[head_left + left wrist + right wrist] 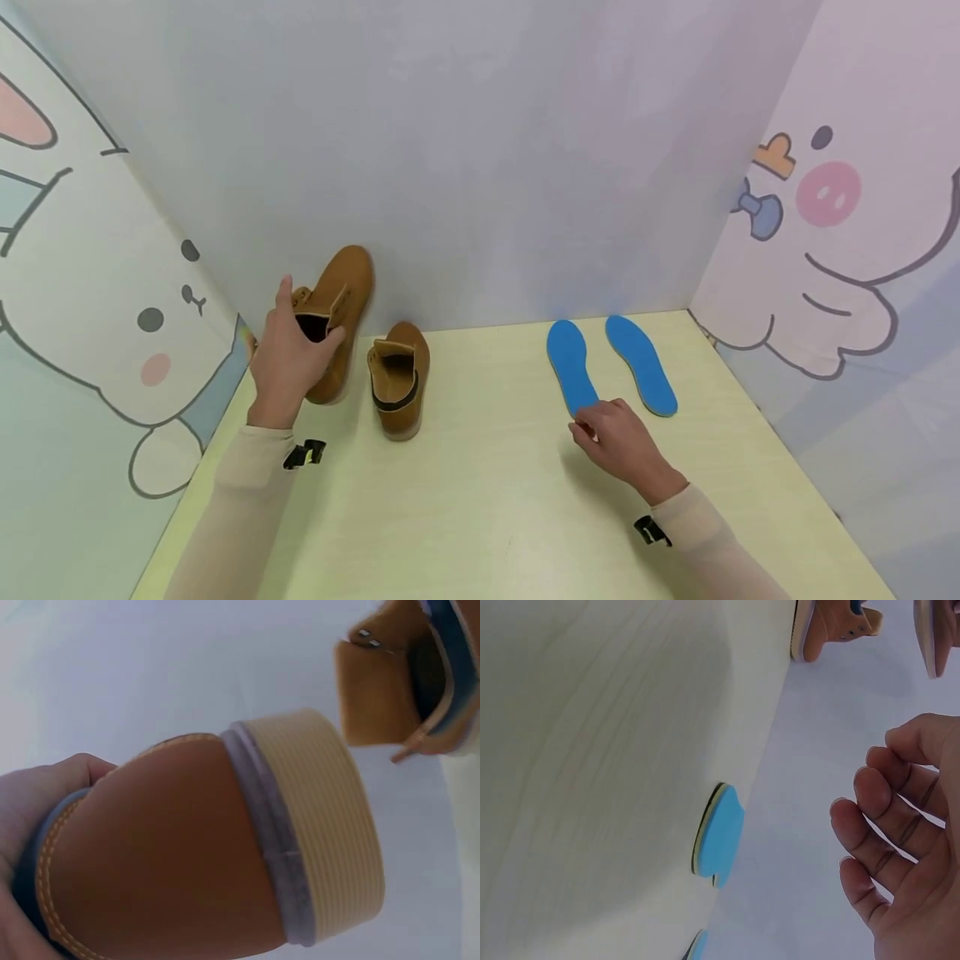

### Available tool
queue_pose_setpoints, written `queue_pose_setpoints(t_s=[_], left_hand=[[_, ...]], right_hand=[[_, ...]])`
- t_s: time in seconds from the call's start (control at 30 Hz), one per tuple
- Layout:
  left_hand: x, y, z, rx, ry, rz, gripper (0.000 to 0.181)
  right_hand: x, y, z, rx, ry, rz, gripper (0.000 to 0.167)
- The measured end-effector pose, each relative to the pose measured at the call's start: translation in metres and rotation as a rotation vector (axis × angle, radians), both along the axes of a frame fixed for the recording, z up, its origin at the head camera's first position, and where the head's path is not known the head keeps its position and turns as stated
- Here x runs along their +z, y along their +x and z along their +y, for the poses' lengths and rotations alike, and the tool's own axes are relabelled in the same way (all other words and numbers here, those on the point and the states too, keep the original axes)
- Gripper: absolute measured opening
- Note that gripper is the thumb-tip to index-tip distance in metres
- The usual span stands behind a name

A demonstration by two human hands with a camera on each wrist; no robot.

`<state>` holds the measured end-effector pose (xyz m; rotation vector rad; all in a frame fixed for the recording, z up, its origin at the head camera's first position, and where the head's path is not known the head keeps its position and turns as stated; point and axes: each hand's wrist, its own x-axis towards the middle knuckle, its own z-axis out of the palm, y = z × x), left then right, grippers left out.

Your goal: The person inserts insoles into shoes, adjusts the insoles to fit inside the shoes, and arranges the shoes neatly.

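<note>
My left hand grips a brown shoe by its opening, the shoe lifted and its toe pointing to the back wall. In the left wrist view the heel of this shoe and its ribbed sole face the camera, with part of the hand at the collar. A second brown shoe stands on the table just right of it. My right hand, fingers loosely bent and empty, hovers by the near end of a blue insole; another blue insole lies to its right.
The pale table meets a plain grey-white wall behind the shoes and insoles. Side walls with cartoon animals stand at the left and right.
</note>
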<state>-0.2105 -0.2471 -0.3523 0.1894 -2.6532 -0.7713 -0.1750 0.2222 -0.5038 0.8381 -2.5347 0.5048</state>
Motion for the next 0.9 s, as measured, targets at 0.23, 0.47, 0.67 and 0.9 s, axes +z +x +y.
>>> queue_pose_setpoints(t_s=[0.23, 0.47, 0.67, 0.9], left_hand=[[0.019, -0.002, 0.038, -0.075, 0.014, 0.023, 0.103], [0.022, -0.013, 0.072, -0.155, -0.008, 0.071, 0.099], [0.013, -0.020, 0.097, -0.208, -0.015, 0.079, 0.102], [0.000, -0.025, 0.124, -0.241, -0.003, 0.065, 0.103]], right_hand=[[0.000, 0.000, 0.003, -0.004, 0.002, -0.005, 0.026], [0.002, -0.001, 0.002, -0.003, -0.012, 0.007, 0.024], [0.004, 0.000, -0.001, -0.003, -0.023, 0.014, 0.021], [0.004, 0.002, -0.002, -0.013, -0.029, 0.014, 0.020]])
